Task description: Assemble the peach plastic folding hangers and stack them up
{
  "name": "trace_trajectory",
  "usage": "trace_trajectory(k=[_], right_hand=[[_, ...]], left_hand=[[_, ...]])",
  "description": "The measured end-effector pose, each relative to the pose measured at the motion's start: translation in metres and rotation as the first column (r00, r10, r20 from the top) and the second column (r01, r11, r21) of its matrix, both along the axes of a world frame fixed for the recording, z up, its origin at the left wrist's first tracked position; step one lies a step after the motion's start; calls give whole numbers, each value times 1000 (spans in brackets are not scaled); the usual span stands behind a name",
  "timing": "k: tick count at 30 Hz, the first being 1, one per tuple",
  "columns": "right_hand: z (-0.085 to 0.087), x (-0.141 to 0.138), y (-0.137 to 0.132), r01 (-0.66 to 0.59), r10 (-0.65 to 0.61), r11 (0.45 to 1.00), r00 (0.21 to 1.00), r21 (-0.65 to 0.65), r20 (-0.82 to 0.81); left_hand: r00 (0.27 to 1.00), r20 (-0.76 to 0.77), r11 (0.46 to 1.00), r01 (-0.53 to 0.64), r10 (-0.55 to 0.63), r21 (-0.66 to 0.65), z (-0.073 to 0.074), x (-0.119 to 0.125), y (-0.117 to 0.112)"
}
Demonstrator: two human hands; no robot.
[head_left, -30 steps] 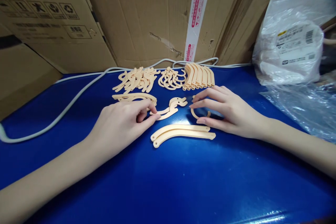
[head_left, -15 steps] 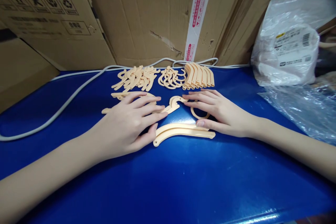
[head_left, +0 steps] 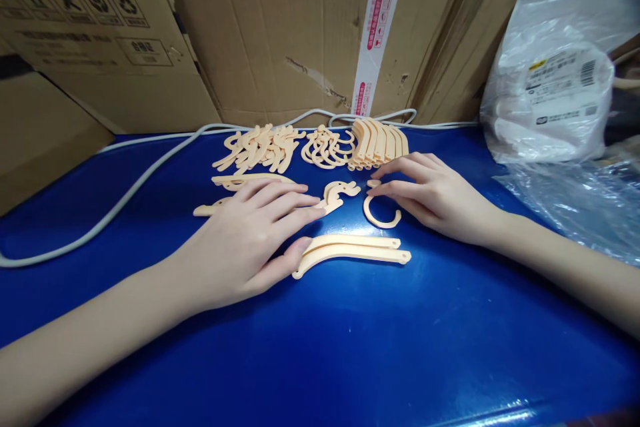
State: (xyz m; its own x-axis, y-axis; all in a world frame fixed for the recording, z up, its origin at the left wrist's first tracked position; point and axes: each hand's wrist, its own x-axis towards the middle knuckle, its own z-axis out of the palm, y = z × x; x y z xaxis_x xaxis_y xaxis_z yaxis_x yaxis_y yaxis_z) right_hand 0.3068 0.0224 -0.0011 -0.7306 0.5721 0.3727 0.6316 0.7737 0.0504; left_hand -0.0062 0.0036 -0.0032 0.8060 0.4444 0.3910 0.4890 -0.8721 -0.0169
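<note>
My left hand [head_left: 250,233] lies flat and open on the blue table [head_left: 325,347], its fingers covering a flat beige curved piece [head_left: 339,192] and its thumb touching a pair of long beige arc pieces [head_left: 355,250]. My right hand [head_left: 433,197] rests open to the right, fingers stretched toward a small beige C-shaped ring [head_left: 383,217] and a tiny beige piece [head_left: 373,183]. Behind them lie three heaps of beige parts: curved strips [head_left: 260,148], hooks [head_left: 327,147] and stacked arcs [head_left: 380,143].
Cardboard boxes [head_left: 280,33] stand along the table's back edge. A white cable [head_left: 150,173] runs across the left and back of the table. Clear plastic bags [head_left: 550,100] with a labelled packet sit at the right.
My left hand has flattened from a pinch onto the curved piece. My right hand has drawn back to the right, uncovering the C-shaped ring.
</note>
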Motion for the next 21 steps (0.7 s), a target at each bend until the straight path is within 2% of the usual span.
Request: trace_trajectory(k=[6,11,16,21], right_hand=[[1,1,-1,1,-9,991,998,132,62],[0,3,1,-22,0,988,990,155,139],[2,1,1,-31,-2,985,981,172,192],[1,-3,0,-31,-2,986,980,161,200]], left_hand=[[998,-39,997,46,-43,68,2,7,-14],[999,-50,994,27,-22,103,1,10,-22],[998,-47,998,52,-49,48,2,13,-22],[999,-11,997,40,-40,-69,3,18,-25]])
